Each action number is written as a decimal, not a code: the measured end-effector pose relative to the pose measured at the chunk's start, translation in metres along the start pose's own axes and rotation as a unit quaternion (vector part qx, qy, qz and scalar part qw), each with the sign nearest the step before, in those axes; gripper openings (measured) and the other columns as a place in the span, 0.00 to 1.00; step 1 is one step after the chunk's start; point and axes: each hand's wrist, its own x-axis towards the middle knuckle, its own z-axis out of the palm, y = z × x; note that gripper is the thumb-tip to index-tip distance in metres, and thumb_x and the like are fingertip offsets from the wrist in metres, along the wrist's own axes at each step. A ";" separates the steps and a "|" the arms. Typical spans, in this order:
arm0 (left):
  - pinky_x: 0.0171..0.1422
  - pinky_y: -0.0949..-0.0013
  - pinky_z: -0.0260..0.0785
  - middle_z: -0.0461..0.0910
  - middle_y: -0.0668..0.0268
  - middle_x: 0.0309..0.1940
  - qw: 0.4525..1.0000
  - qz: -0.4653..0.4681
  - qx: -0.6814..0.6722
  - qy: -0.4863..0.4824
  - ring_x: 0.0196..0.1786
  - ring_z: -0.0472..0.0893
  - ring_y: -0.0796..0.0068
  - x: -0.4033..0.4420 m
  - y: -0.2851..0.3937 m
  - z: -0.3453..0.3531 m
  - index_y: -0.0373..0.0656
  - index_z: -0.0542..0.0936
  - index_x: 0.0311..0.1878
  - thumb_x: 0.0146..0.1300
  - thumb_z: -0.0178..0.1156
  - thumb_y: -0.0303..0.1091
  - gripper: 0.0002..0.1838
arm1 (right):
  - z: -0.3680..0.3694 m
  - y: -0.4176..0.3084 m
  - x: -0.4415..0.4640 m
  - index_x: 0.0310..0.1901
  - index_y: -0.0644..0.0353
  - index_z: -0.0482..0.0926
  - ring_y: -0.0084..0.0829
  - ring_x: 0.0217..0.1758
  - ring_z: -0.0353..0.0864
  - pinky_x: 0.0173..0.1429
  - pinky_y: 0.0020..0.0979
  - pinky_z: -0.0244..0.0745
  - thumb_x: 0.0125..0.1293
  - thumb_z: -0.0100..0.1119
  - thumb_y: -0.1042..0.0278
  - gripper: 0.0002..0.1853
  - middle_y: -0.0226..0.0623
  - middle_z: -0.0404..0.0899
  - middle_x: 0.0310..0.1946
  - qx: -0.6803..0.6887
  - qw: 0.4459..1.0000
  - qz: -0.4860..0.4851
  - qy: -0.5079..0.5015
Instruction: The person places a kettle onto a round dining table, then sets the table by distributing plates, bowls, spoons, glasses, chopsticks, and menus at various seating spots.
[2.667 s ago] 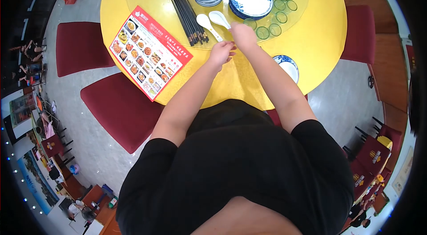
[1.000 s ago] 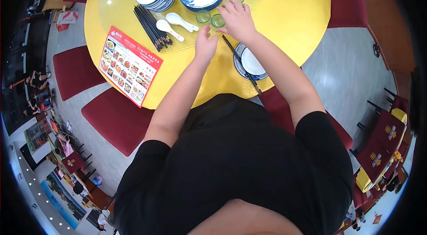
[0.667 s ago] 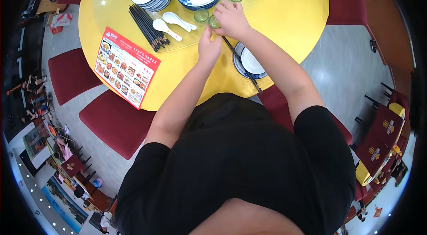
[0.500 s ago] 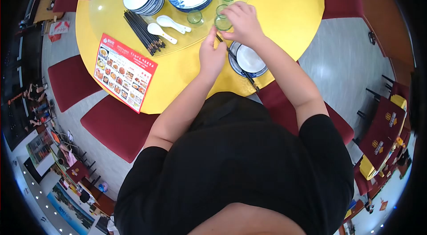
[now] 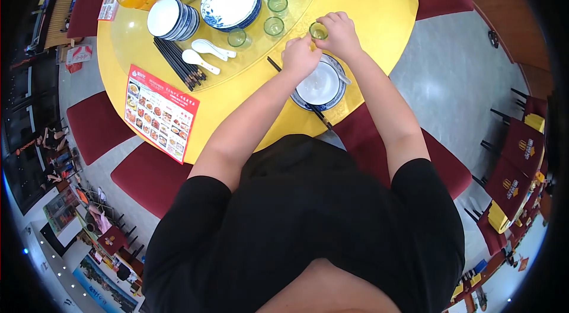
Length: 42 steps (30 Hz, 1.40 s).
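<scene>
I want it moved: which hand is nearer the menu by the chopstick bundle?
Left. The left hand is to the right of the menu, beside a green glass; the right hand, holding that glass, is farther right.

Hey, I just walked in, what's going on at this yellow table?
A person's right hand is holding a green glass, with the left hand close beside it; whether that one touches the glass is hard to tell. Just nearer the person, a white bowl sits on a blue-rimmed plate, with a pair of chopsticks alongside. More glasses and stacked plates stand farther in on the table.
</scene>
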 end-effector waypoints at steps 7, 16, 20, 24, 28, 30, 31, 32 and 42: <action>0.56 0.60 0.68 0.82 0.53 0.42 0.995 0.022 -0.092 0.012 0.50 0.78 0.56 -0.015 -0.012 -0.023 0.39 0.77 0.52 0.57 0.57 0.39 0.21 | -0.029 -0.004 -0.002 0.59 0.53 0.72 0.42 0.61 0.68 0.62 0.41 0.64 0.46 0.72 0.54 0.36 0.38 0.74 0.54 0.003 0.998 0.016 0.056; 0.50 0.68 0.70 0.80 0.60 0.35 0.936 0.104 -0.318 -0.111 0.42 0.79 0.66 -0.172 0.014 -0.066 0.36 0.79 0.37 0.67 0.53 0.32 0.09 | -0.240 -0.049 -0.170 0.48 0.57 0.79 0.37 0.58 0.73 0.61 0.35 0.65 0.57 0.63 0.71 0.15 0.37 0.78 0.50 -0.002 0.942 0.217 0.256; 0.51 0.71 0.69 0.80 0.64 0.35 0.892 0.119 -0.334 -0.278 0.43 0.79 0.75 -0.154 -0.054 -0.104 0.36 0.79 0.37 0.66 0.54 0.27 0.07 | -0.241 -0.149 -0.207 0.44 0.62 0.79 0.27 0.51 0.74 0.52 0.27 0.69 0.62 0.57 0.78 0.09 0.34 0.77 0.45 0.033 0.871 0.338 0.355; 0.49 0.71 0.70 0.79 0.62 0.35 0.885 0.227 -0.282 -0.292 0.42 0.79 0.72 -0.095 -0.043 -0.112 0.37 0.80 0.36 0.64 0.55 0.27 0.06 | -0.183 -0.168 -0.243 0.42 0.58 0.79 0.34 0.51 0.74 0.55 0.33 0.66 0.60 0.59 0.73 0.08 0.37 0.78 0.46 -0.034 0.856 0.417 0.302; 0.56 0.65 0.69 0.80 0.59 0.43 0.859 0.397 -0.190 -0.260 0.49 0.78 0.63 -0.108 0.038 -0.051 0.38 0.79 0.45 0.63 0.58 0.36 0.12 | -0.161 -0.144 -0.350 0.42 0.57 0.79 0.37 0.55 0.73 0.59 0.35 0.65 0.59 0.59 0.73 0.09 0.39 0.77 0.47 -0.048 0.840 0.431 0.325; 0.59 0.61 0.67 0.79 0.57 0.47 0.858 0.468 -0.094 -0.192 0.54 0.76 0.60 -0.159 0.085 0.000 0.37 0.75 0.52 0.63 0.58 0.42 0.21 | -0.164 -0.135 -0.439 0.43 0.58 0.78 0.40 0.56 0.72 0.61 0.37 0.64 0.58 0.60 0.72 0.10 0.40 0.77 0.48 -0.059 0.840 0.447 0.303; 0.61 0.60 0.66 0.79 0.56 0.48 0.861 0.486 -0.038 -0.145 0.56 0.75 0.59 -0.193 0.114 0.029 0.36 0.73 0.57 0.63 0.58 0.45 0.26 | -0.173 -0.133 -0.488 0.43 0.58 0.78 0.41 0.56 0.72 0.62 0.38 0.63 0.57 0.60 0.72 0.11 0.41 0.77 0.48 -0.055 0.837 0.463 0.287; 0.63 0.58 0.65 0.78 0.55 0.50 0.861 0.499 0.018 -0.096 0.58 0.74 0.58 -0.229 0.146 0.060 0.35 0.70 0.61 0.62 0.58 0.48 0.30 | -0.185 -0.132 -0.551 0.44 0.59 0.78 0.42 0.57 0.72 0.62 0.39 0.63 0.57 0.60 0.72 0.12 0.42 0.77 0.48 -0.045 0.842 0.472 0.256; 0.49 0.54 0.70 0.83 0.55 0.31 0.862 0.276 0.374 -0.202 0.39 0.83 0.55 -0.395 0.391 0.242 0.33 0.75 0.44 0.52 0.64 0.59 0.34 | -0.317 -0.052 -1.039 0.53 0.61 0.76 0.39 0.49 0.79 0.53 0.38 0.73 0.57 0.67 0.55 0.25 0.46 0.80 0.45 0.221 0.668 0.706 -0.077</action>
